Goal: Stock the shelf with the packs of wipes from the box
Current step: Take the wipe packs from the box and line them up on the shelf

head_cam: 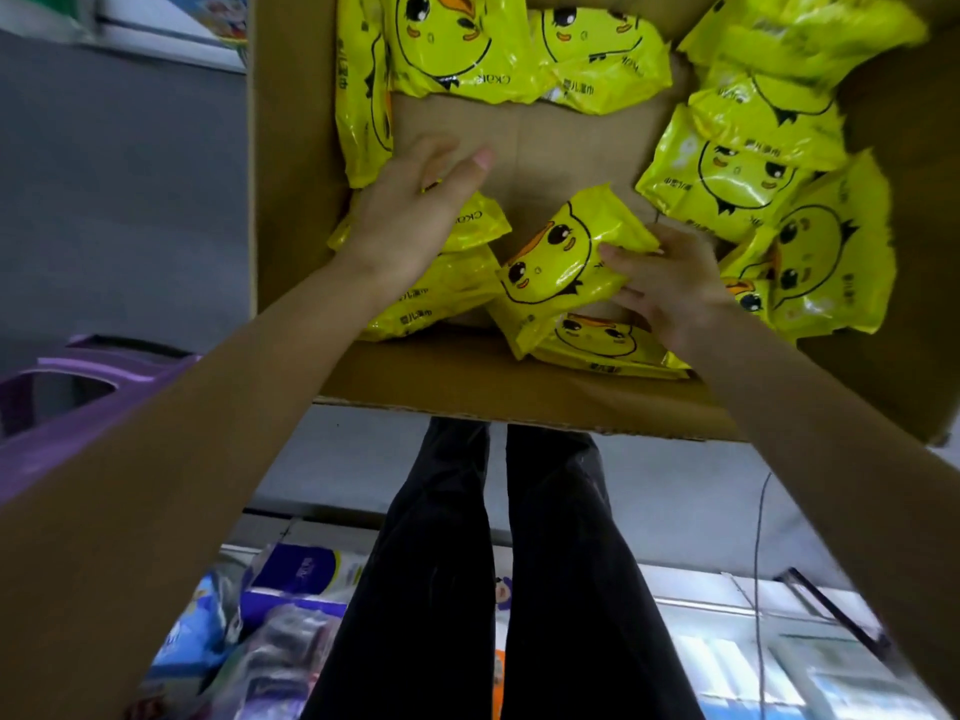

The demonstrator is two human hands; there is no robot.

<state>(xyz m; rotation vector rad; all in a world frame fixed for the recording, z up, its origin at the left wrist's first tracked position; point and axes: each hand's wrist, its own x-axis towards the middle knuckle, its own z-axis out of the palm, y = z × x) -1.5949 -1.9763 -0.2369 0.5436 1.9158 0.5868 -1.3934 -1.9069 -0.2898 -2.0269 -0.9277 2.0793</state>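
Beside the box [291,148] wall, the left hand [410,210] lies over a near pack [475,223], its fingers blurred and its hold unclear. Mid-box, bare cardboard floor lies open. The right hand [670,283] pinches a tilted pack [556,257] whose long axis slants up toward the far right; more packs crowd the right wall.

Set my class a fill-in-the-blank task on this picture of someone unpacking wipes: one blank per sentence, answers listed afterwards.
1. The packs of wipes are all ____ in colour.
2. They lie loose inside a box made of ____.
3. The tilted pack near the middle is gripped by the person's ____ hand.
4. The person's trousers are ____.

Answers: yellow; cardboard; right; black.
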